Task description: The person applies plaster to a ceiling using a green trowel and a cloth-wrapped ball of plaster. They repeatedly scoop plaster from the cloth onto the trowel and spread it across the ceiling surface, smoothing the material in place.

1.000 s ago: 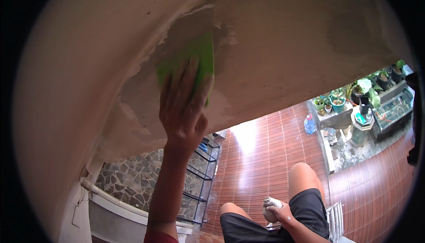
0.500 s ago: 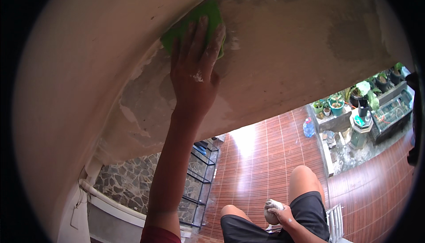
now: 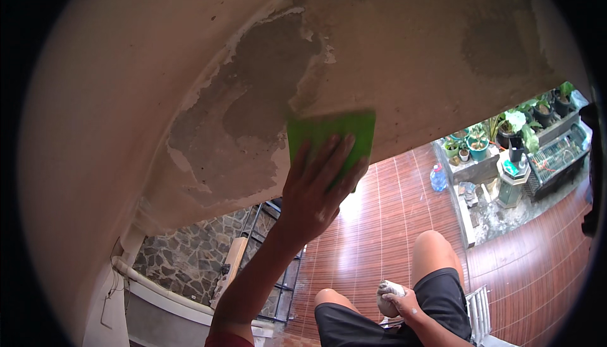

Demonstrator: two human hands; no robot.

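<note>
My left hand (image 3: 319, 189) has its fingers laid over a flat green putty spreader (image 3: 332, 124), pressing it against the patchy plaster surface (image 3: 404, 88) overhead. The spreader, somewhat blurred, is near the surface's lower edge. To its left are grey, damp-looking patches with ragged pale edges. Down by my lap, my right hand (image 3: 408, 306) is closed round a whitish, bag-like bundle (image 3: 387, 296); its contents are hidden.
Below are reddish striped floor tiles (image 3: 379, 220) and a dark metal frame (image 3: 288, 277) beside stone paving. A white slatted metal piece (image 3: 480, 309) stands by my leg. Potted plants (image 3: 478, 148), a blue bottle (image 3: 437, 178) and a dark crate (image 3: 556, 160) are at the right.
My left hand has moved the green spreader down and to the right, uncovering the grey patch at the upper left. My right hand stays by my lap with the whitish bundle.
</note>
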